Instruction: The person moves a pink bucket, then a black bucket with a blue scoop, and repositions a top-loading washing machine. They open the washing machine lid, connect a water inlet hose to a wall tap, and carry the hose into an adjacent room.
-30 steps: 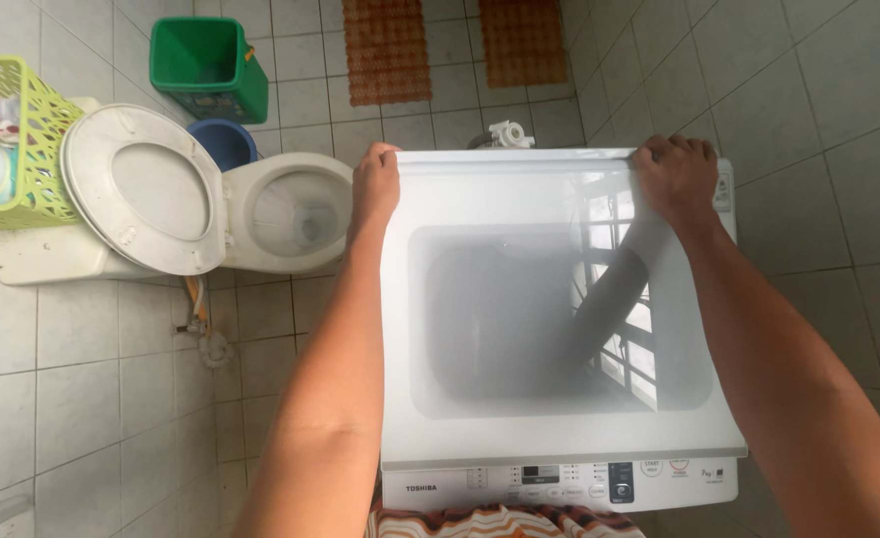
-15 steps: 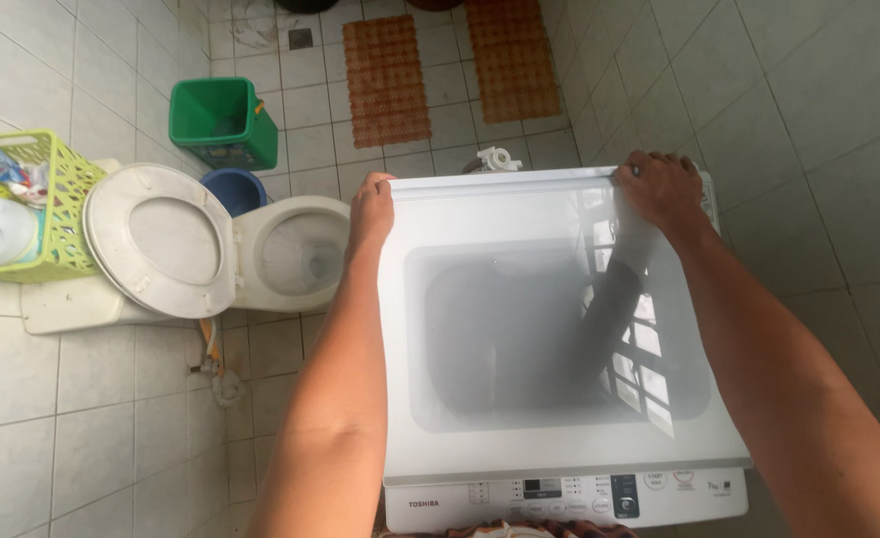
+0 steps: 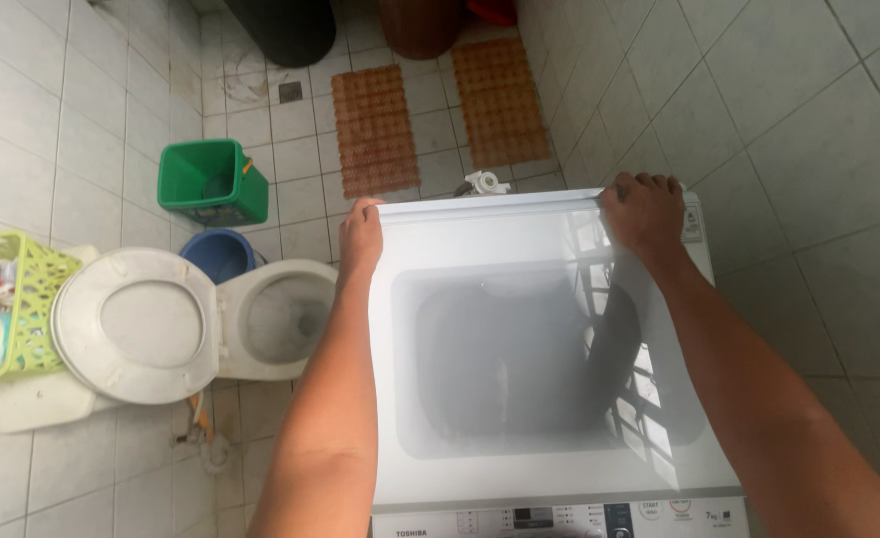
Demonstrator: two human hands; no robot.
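Note:
A white top-loading washing machine (image 3: 550, 513) stands below me, its lid (image 3: 480, 234) lying flat with a tinted window (image 3: 520, 359) in the middle. My left hand (image 3: 362, 231) rests on the lid's far left corner, fingers curled over the edge. My right hand (image 3: 644, 211) grips the far right corner the same way. Both forearms stretch along the sides of the lid. A control panel (image 3: 599, 518) runs along the near edge.
A white toilet (image 3: 281, 319) with its seat lid (image 3: 136, 324) raised sits close to the machine's left side. Behind it are a blue bucket (image 3: 216, 254) and a green bin (image 3: 211, 184). A yellow-green basket (image 3: 31, 299) is at far left. Two brown mats (image 3: 373, 130) lie beyond. A tiled wall stands on the right.
My view has lifted, so the machine sits lower in frame and more floor shows beyond it. Both hands remain on the lid's far corners.

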